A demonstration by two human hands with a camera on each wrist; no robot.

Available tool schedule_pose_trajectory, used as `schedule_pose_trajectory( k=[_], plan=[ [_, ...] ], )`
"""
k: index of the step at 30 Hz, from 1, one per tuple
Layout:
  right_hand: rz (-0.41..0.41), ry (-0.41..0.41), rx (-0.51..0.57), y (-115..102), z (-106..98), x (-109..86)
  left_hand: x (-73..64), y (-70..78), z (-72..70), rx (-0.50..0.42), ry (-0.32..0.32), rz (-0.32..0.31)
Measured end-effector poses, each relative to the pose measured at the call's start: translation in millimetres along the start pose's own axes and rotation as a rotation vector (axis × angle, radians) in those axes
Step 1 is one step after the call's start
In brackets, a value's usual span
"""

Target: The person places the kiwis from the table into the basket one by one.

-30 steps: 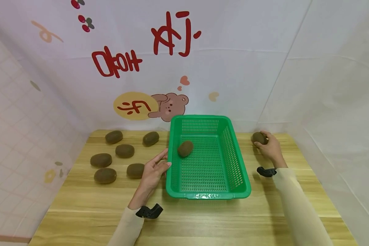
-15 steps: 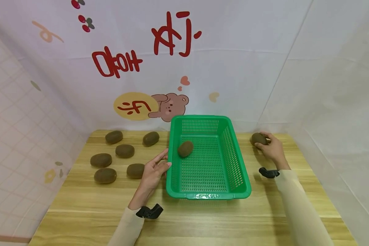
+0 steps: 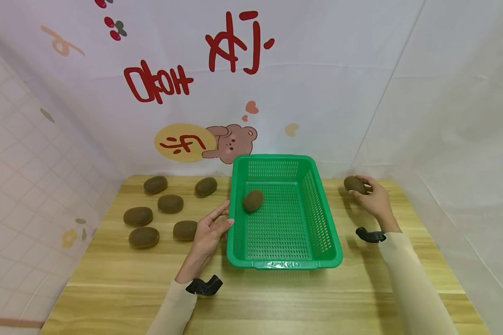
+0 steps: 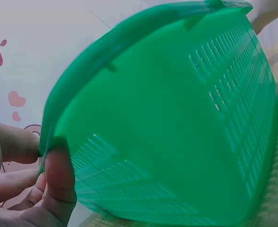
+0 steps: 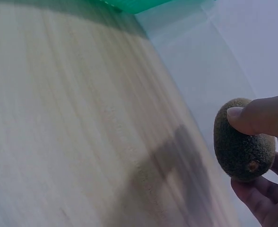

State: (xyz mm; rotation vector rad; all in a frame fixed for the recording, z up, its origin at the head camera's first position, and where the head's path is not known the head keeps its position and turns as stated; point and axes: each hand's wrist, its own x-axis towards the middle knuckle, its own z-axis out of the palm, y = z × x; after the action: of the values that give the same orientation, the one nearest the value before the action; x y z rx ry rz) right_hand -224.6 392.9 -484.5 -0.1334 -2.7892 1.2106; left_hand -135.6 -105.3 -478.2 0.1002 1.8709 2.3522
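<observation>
My left hand (image 3: 208, 236) pinches the left rim of a green plastic basket (image 3: 230, 242), thumb on one side and fingers on the other, as the left wrist view shows up close at the basket rim (image 4: 89, 59). One brown kiwi (image 3: 253, 201) lies inside, near the basket's left wall. Off to the right, my right hand (image 3: 374, 200) holds another kiwi (image 3: 354, 184) between thumb and fingers. In the right wrist view this held kiwi (image 5: 243, 146) has its stem end toward the camera, and the hand's shadow falls on the wooden table beside it.
Several kiwis lie on the table left of the basket, among them one (image 3: 185, 230) right beside my left hand and one (image 3: 206, 187) near the back edge. A white printed cloth (image 3: 318, 93) hangs behind the wooden table (image 3: 276, 302) and along both sides.
My right wrist has shifted slightly right and toward me, and the kiwi in that hand has turned a little. My left hand and the basket keep their places.
</observation>
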Motion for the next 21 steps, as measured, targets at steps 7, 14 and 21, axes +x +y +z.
schedule_pose_trajectory(
  k=[7, 14, 21],
  plan=[
    [-0.028, 0.009, -0.024, -8.8, -2.2, -3.2, 0.5, 0.0, -0.8, -0.013, -0.009, -0.008],
    [-0.02, 0.015, -0.021, -19.4, -4.1, -9.9, 0.9, -0.3, 0.4, -0.001, -0.003, -0.014],
    [-0.047, 0.019, -0.011, -35.0, -4.2, -10.7, 1.5, -0.2, 0.1, -0.014, 0.0, -0.007]
  ],
)
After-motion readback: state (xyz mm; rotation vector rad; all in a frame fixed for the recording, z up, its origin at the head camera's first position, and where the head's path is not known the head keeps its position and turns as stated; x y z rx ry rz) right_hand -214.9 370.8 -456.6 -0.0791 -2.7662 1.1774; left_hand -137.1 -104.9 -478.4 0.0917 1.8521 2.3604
